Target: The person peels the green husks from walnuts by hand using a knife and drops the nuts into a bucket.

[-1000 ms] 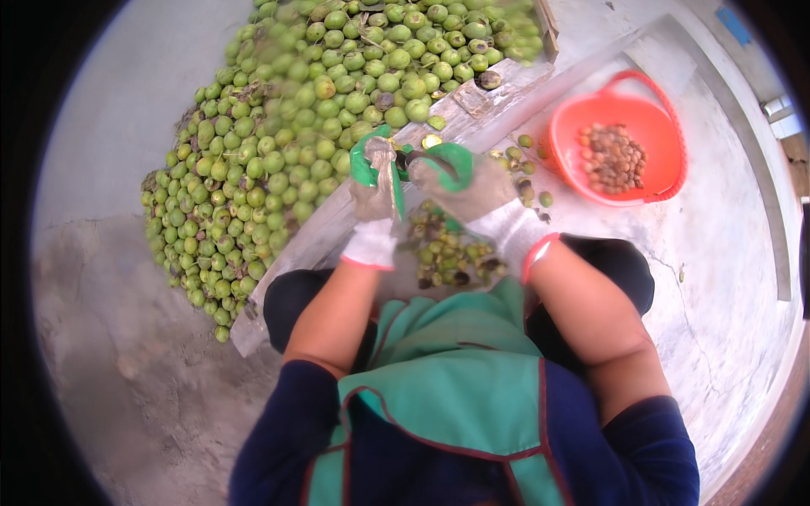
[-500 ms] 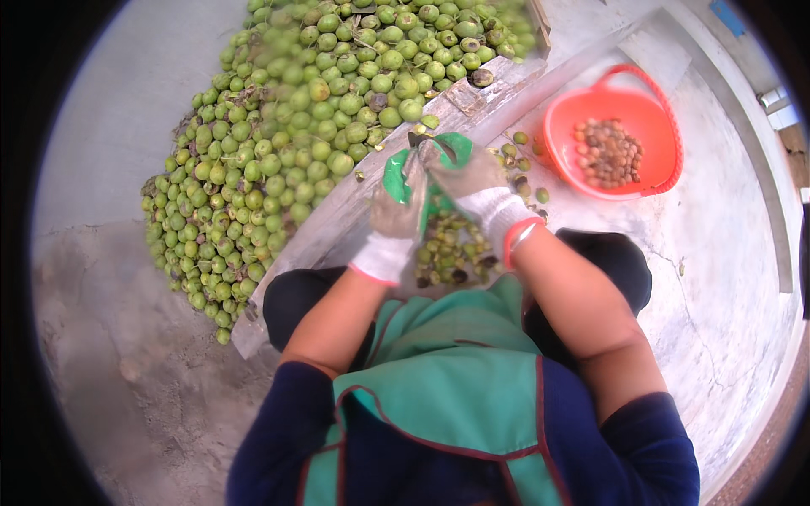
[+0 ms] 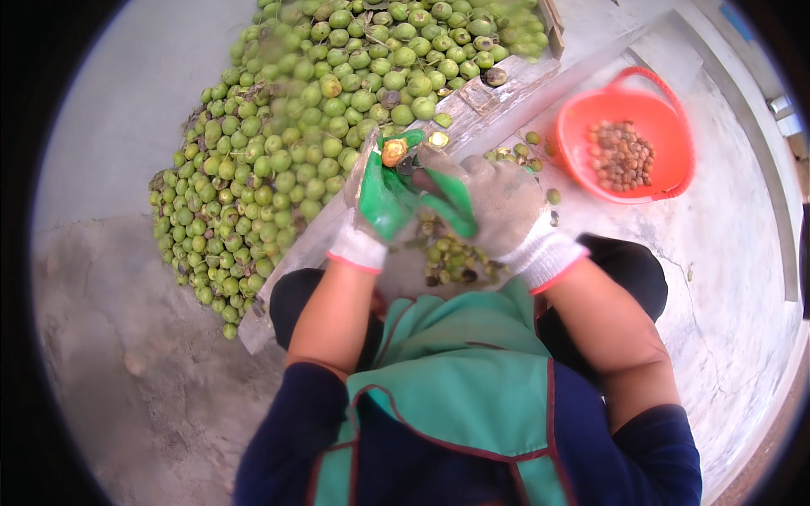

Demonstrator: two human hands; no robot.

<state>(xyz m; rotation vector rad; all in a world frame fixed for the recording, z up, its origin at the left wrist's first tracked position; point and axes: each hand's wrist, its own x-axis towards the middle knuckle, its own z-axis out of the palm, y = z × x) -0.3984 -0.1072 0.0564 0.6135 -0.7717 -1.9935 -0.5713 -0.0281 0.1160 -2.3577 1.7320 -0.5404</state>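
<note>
My left hand [image 3: 380,190], in a white glove with a green-coated palm, holds a cut round fruit [image 3: 394,152] between thumb and fingers. The fruit's inside shows orange-brown and pale yellow. Close beside it, my right hand [image 3: 494,198], in a matching glove, is closed around a small dark metal cutting tool [image 3: 407,165]; its handle is mostly hidden in the fist. A pale cut piece of fruit [image 3: 439,139] is just beyond the hands, by the wooden board [image 3: 498,88]. Below the hands, between my knees, lie several green husk pieces [image 3: 451,257].
A large heap of green round fruits [image 3: 245,177] rises at the left and far side, behind the board. At the right stands a red basket [image 3: 582,160] with a handle, holding brown nuts [image 3: 623,156]. A few green fruits [image 3: 521,150] lie beside the basket.
My hands have come apart slightly and turned, so the cut fruit in my left hand now shows. A pale cut piece has appeared by the board. The view has shifted slightly.
</note>
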